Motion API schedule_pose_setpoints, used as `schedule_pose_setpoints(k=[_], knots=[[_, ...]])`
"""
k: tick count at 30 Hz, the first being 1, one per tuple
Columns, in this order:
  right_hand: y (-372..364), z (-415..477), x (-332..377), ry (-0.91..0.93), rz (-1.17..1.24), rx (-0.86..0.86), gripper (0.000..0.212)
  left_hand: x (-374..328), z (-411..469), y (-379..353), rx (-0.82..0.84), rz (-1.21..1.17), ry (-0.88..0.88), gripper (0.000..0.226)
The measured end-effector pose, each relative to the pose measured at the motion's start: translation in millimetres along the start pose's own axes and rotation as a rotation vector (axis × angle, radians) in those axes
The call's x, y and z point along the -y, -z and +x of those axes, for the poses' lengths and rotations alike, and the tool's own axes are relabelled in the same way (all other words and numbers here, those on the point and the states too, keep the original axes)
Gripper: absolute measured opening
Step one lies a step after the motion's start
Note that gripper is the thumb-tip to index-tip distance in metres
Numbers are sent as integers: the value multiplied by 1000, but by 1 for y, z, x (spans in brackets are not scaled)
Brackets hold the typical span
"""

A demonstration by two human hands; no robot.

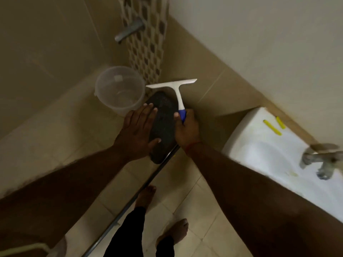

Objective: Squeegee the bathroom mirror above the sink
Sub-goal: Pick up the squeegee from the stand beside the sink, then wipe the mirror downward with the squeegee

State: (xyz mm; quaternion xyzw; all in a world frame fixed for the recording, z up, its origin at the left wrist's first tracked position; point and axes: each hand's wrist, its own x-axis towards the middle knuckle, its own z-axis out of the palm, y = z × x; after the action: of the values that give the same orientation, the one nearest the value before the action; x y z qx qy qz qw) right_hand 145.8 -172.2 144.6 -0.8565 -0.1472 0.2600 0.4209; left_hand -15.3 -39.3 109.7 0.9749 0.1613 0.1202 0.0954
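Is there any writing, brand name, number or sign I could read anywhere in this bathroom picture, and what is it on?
None can be read.
Bucket: a pale square patch on its wall, perhaps a label, too blurred to read.
Squeegee in the right hand: no print visible on its white blade or blue grip.
Dark pad under the left hand: only a dotted texture, no letters.
Sink: two yellow marks, no text.

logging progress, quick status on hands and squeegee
Right hand shut on white squeegee with blue grip, blade up. Left hand open, flat on dark oval pad. Mirror not in view; white sink at right.
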Motion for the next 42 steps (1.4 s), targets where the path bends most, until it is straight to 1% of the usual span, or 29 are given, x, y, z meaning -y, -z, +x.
schedule_pose_setpoints(k=[2, 4, 6, 8, 10, 13, 16, 20, 23, 27, 33, 36, 39, 42], knots=[[23, -15, 17, 43, -8, -32, 28, -9, 5, 28, -59, -13, -64, 100], [49, -33, 36, 142, -27, -97, 33, -24, 14, 62, -113, -24, -152, 99], [74, -52, 58, 253, -61, -155, 34, -42, 28, 96, -169, -16, -236, 98], [94, -68, 79, 305, -71, -207, 30, -60, 41, 123, -214, -20, -289, 98], [121, -87, 104, 352, -56, -297, 29, -81, 52, 151, -249, -28, -342, 98], [162, -109, 141, 426, -24, -435, 32, -106, 75, 190, -334, 19, -427, 96], [211, -132, 175, 468, 12, -526, 28, -131, 100, 228, -413, 47, -523, 95], [273, -173, 217, 591, 53, -616, 22, -163, 133, 280, -482, 87, -556, 98], [312, -206, 243, 697, 55, -699, 22, -191, 158, 320, -508, 58, -602, 101], [358, -247, 270, 762, 57, -819, 23, -231, 188, 372, -564, 52, -658, 106], [421, -283, 307, 820, 123, -984, 23, -302, 223, 457, -673, 58, -730, 114], [447, -298, 325, 842, 189, -1020, 23, -335, 238, 497, -684, 91, -740, 123], [471, -312, 342, 826, 228, -1055, 24, -362, 251, 534, -697, 105, -706, 136], [495, -324, 353, 761, 273, -1070, 27, -386, 260, 566, -724, 136, -661, 149]])
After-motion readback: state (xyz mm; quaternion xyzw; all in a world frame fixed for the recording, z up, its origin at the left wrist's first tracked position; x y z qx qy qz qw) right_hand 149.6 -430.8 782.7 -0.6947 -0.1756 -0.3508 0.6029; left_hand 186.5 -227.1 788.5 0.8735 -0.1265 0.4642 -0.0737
